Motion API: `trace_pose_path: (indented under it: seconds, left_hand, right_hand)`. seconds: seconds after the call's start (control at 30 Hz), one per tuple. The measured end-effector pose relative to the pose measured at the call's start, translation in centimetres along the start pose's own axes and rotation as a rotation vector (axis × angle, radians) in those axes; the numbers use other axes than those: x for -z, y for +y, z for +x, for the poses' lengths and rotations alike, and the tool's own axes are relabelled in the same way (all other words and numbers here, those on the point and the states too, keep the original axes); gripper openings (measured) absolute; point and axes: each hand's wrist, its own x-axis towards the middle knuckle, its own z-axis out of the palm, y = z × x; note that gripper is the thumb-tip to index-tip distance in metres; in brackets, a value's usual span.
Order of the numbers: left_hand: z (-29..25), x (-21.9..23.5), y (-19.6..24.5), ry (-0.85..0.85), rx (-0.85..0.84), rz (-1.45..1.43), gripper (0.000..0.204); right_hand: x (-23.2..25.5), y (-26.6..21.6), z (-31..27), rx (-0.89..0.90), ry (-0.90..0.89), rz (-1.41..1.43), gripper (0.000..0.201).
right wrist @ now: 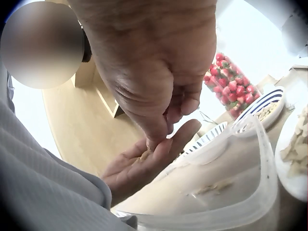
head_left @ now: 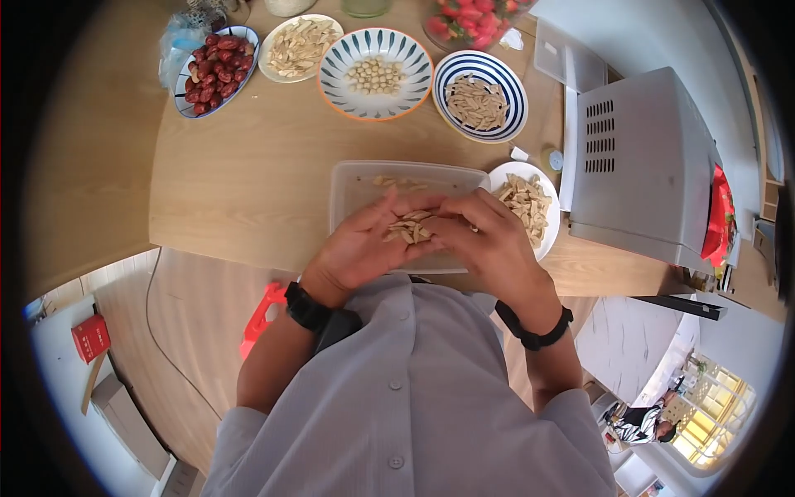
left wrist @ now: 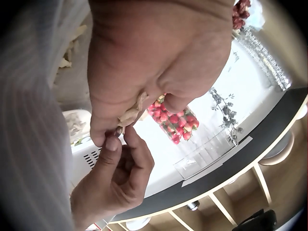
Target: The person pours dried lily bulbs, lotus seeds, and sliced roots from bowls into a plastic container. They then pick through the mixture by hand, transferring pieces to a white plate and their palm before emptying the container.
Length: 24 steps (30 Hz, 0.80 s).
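Observation:
In the head view my left hand lies palm up with fingers extended, carrying several pale dried slices over a clear plastic container. My right hand reaches in from the right, its fingertips at those slices. The left wrist view shows my right hand pinching a small piece between thumb and finger, beside the slices on my left hand. In the right wrist view my right hand is above my left palm, and a few slices lie in the container.
A white plate of slices stands right of the container. Behind are red dates, a plate of slices, a bowl of round pale pieces, a striped bowl and strawberries. A grey appliance stands right.

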Motion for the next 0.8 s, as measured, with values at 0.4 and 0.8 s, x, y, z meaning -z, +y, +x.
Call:
trace_pose_path:
  seconds: [0.4, 0.8]
  left_hand:
    - [-0.1, 1.3, -0.5, 0.032, 0.023, -0.026, 0.069]
    - [0.1, -0.2, -0.1, 0.089, 0.029, 0.011, 0.068]
  right_hand:
    - [-0.1, -0.3, 0.8, -0.104, -0.116, 0.159, 0.017]
    - [-0.6, 0.5, -1.0, -0.146, 0.146, 0.230, 0.013]
